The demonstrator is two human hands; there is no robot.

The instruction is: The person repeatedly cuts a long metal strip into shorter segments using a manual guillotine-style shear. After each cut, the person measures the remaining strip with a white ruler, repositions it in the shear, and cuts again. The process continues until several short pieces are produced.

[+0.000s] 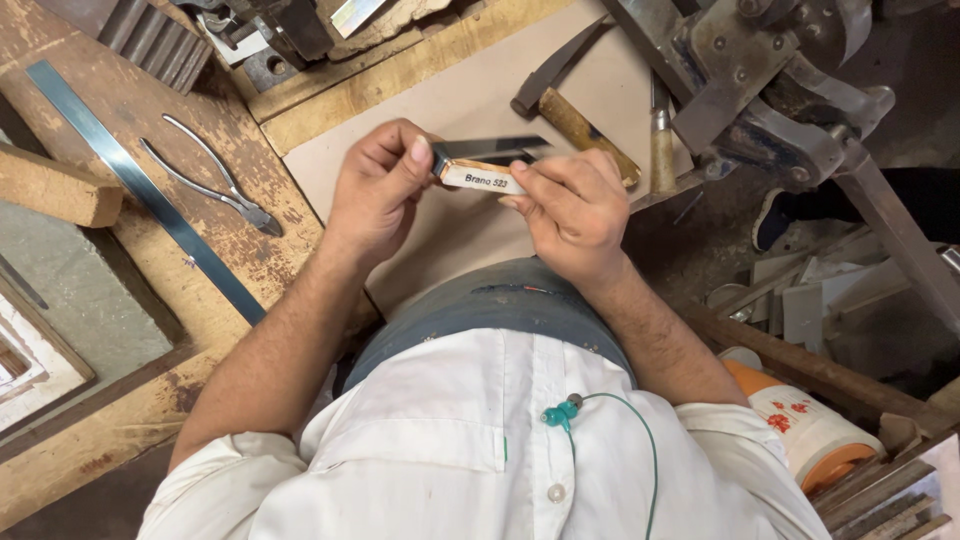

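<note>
Worn wooden workbench (150,110), scratched and stained, with a pale beige board (450,110) laid over its middle; cluttered workshop floor off to the right. On the bench left: long flat metal ruler (140,185) lying diagonally, pliers (215,180) just beside it with handles spread, wooden block (55,188) at the far left edge. Top left: ribbed metal part (155,40). Hammer (575,105) with wooden handle resting on the beige board, right behind the hands; a wooden-handled tool (662,140) next to it. Heavy grey metal machine (770,80) at top right, arm extending down-right. Scrap offcuts (800,300) piled on the floor right; orange-and-white cylindrical container (805,425) with red flower print at lower right. Left hand (375,185) and right hand (575,215) both pinching a small flat piece (480,172), held above the lap at the board's near edge: dark upper edge, tan body, white rectangular label with dark print along the front. Left thumb pressed on its left end, right fingers closed on the right end.
</note>
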